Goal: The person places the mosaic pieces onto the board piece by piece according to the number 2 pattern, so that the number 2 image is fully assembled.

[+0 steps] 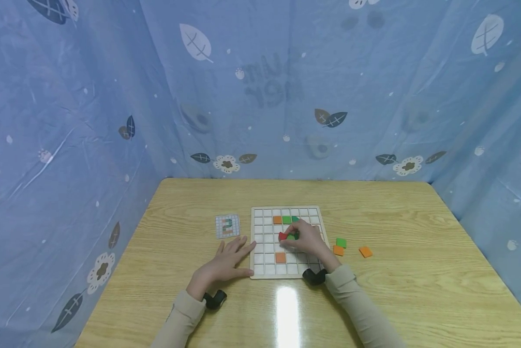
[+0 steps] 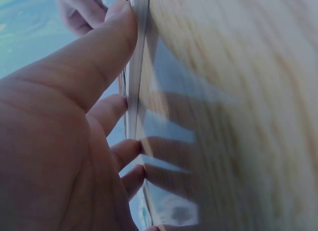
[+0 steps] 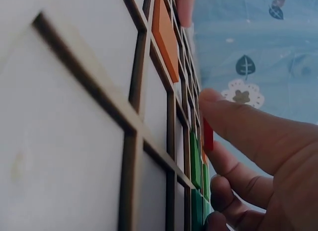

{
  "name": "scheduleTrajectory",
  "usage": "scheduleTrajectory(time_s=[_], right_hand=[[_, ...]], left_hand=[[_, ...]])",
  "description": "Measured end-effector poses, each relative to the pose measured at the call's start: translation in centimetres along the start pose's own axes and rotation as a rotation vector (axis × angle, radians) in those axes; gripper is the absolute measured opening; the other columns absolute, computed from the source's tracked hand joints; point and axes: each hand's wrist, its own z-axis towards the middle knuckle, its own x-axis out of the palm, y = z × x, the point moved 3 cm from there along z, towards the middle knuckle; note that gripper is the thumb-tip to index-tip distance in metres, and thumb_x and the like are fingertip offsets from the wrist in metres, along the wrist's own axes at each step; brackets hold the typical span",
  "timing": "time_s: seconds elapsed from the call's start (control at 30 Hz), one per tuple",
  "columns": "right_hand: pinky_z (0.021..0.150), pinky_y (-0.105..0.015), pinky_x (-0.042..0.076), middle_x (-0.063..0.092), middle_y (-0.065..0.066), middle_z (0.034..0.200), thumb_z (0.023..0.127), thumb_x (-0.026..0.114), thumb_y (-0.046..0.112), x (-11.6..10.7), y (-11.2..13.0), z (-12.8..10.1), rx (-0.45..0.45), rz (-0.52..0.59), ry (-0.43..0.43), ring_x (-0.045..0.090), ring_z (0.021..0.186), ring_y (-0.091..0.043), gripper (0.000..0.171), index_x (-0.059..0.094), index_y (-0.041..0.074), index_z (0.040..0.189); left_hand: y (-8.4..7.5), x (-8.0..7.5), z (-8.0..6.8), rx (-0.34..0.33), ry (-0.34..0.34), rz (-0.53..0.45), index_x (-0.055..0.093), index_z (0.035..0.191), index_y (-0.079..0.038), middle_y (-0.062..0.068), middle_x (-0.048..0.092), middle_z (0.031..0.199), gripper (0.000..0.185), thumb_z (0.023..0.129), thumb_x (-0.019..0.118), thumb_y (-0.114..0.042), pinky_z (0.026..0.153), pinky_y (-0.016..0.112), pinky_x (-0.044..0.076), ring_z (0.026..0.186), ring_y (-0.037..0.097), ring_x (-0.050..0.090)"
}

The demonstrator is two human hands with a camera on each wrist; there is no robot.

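Note:
A white grid board (image 1: 263,269) with a pale wooden frame lies on the table. My right hand (image 1: 308,239) is over its middle and pinches a red square tile (image 3: 208,135) between thumb and fingers. Green tiles (image 3: 196,161) sit in cells just under that hand, partly hidden by it. In the upper rows are an orange tile (image 1: 277,220) and a green tile (image 1: 287,219); another orange tile (image 1: 280,257) sits lower down. My left hand (image 1: 223,263) has its fingers spread, with thumb and fingertips touching the board's left edge.
A small pattern card (image 1: 227,226) lies left of the board. To the right are a loose green tile (image 1: 341,242) and two orange tiles (image 1: 365,252). Blue patterned curtains (image 1: 286,121) surround the wooden table (image 1: 408,280). Each wrist carries a black camera.

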Motion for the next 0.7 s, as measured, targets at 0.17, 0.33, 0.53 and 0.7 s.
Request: scheduleTrajectory(time_s=[0.17,0.33,0.53,0.7], right_hand=[[0.084,-0.047,0.032,0.057,0.007,0.081,0.068,0.081,0.039,0.12,0.09,0.13,0.029,-0.033,0.007,0.049,0.075,-0.011,0.025,0.066,0.021,0.077],[0.083,-0.045,0.032,0.057,0.007,0.079,0.067,0.081,0.041,0.31,0.08,0.32,0.03,-0.074,0.011,0.049,0.074,-0.011,0.027,0.065,0.021,0.077],[0.082,-0.045,0.032,0.056,0.005,0.076,0.065,0.082,0.042,0.38,0.27,0.3,0.024,-0.099,0.007,0.047,0.073,-0.012,0.031,0.063,0.019,0.075],[0.08,-0.045,0.033,0.055,0.006,0.074,0.065,0.082,0.044,0.37,0.51,0.19,0.008,-0.127,-0.002,0.047,0.071,-0.011,0.033,0.061,0.019,0.074]], left_hand=[[-0.03,0.02,-0.02,-0.011,0.008,0.003,0.021,0.149,-0.024,0.012,0.011,0.155,0.075,0.087,0.055,-0.051,0.112,0.058,-0.007,0.143,0.032,0.003],[-0.02,0.01,-0.04,-0.006,0.007,-0.001,0.021,0.149,-0.024,0.012,0.01,0.155,0.075,0.088,0.055,-0.05,0.111,0.058,-0.007,0.143,0.032,0.003],[0.01,-0.03,-0.09,0.003,0.006,-0.005,0.021,0.149,-0.022,0.013,0.01,0.155,0.075,0.088,0.055,-0.049,0.111,0.059,-0.007,0.143,0.033,0.003],[0.01,-0.01,-0.09,-0.003,0.006,0.002,0.02,0.149,-0.024,0.011,0.01,0.155,0.076,0.087,0.055,-0.051,0.111,0.058,-0.007,0.143,0.032,0.002]])
